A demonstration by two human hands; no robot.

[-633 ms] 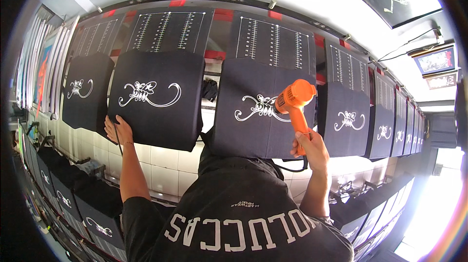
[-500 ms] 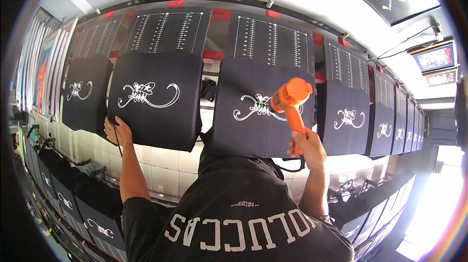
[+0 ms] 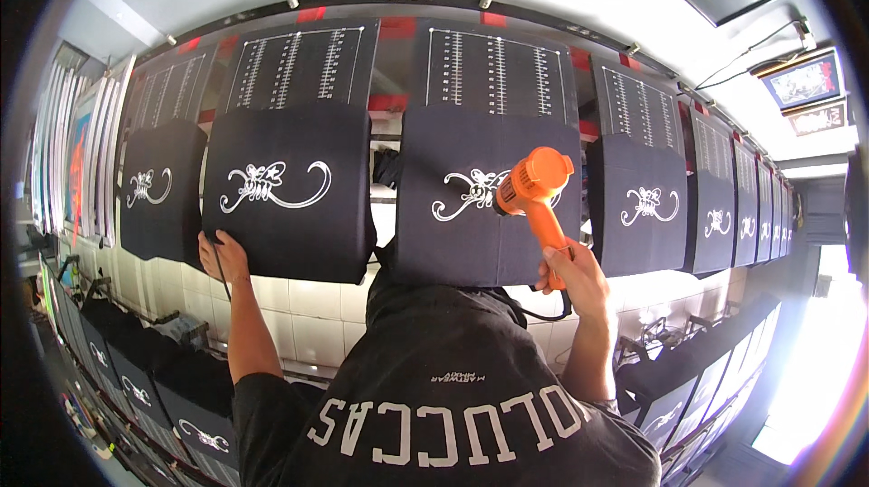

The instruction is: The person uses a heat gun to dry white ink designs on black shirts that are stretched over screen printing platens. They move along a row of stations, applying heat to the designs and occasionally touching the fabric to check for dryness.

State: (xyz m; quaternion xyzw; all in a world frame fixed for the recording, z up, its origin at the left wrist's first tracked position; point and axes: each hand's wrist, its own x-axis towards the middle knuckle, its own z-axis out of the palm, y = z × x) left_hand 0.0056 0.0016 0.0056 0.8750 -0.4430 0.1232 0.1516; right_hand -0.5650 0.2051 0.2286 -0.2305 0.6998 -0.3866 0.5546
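My right hand (image 3: pixel 579 279) is wrapped around the handle of an orange heat gun (image 3: pixel 546 177). Its dark nozzle points left and down over the white line print (image 3: pixel 466 195) on a black shirt (image 3: pixel 480 247), covering the print's right part. That shirt lies on a flat board in front of me. At the near left corner of the neighbouring black shirt (image 3: pixel 290 238), my left hand (image 3: pixel 226 259) is closed around a thin dark cord (image 3: pixel 224 284). The same white print (image 3: pixel 272 186) shows whole on that shirt.
More boards with printed black shirts (image 3: pixel 638 238) continue in a row to both sides. Marked scales cover the boards' far ends (image 3: pixel 493 71). Another row of shirts (image 3: pixel 199 428) stands behind me. Frames (image 3: pixel 77 152) are stacked upright at the left, and a black rail (image 3: pixel 389 0) runs along the back.
The view has shifted slightly. The heat gun has tilted a little, its nozzle staying over the same print. My left hand keeps its place at the neighbouring shirt's corner.
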